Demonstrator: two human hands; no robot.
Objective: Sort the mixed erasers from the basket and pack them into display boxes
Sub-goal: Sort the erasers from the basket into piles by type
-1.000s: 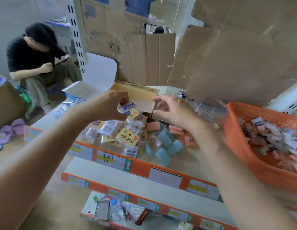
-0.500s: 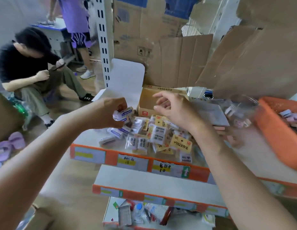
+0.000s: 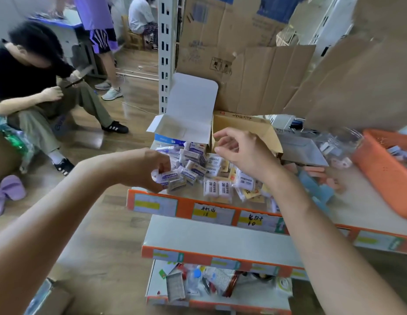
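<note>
My left hand (image 3: 144,169) grips a few white wrapped erasers (image 3: 167,178) with blue "ERASER" labels, just left of a heap of wrapped erasers (image 3: 211,176) on the shelf. My right hand (image 3: 245,151) hovers above the heap with its fingers curled and apart, holding nothing. Behind the heap stand a white-and-blue display box (image 3: 186,123) with its lid up and a tan display box (image 3: 243,126), both open. The orange basket (image 3: 380,164) with mixed erasers sits at the right edge. Loose blue and pink erasers (image 3: 316,180) lie between the heap and the basket.
The shelf front (image 3: 211,212) carries orange price strips; lower shelves hold packets (image 3: 204,283). Cardboard sheets (image 3: 266,76) stand behind. A person in black (image 3: 31,87) sits on the floor at left, others stand farther back. A shelving upright (image 3: 166,53) rises behind the boxes.
The view has swung left and up, so the basket slid to the right edge. My left hand moved down to the heap's left side, still gripping the erasers. My right hand stayed above the heap.
</note>
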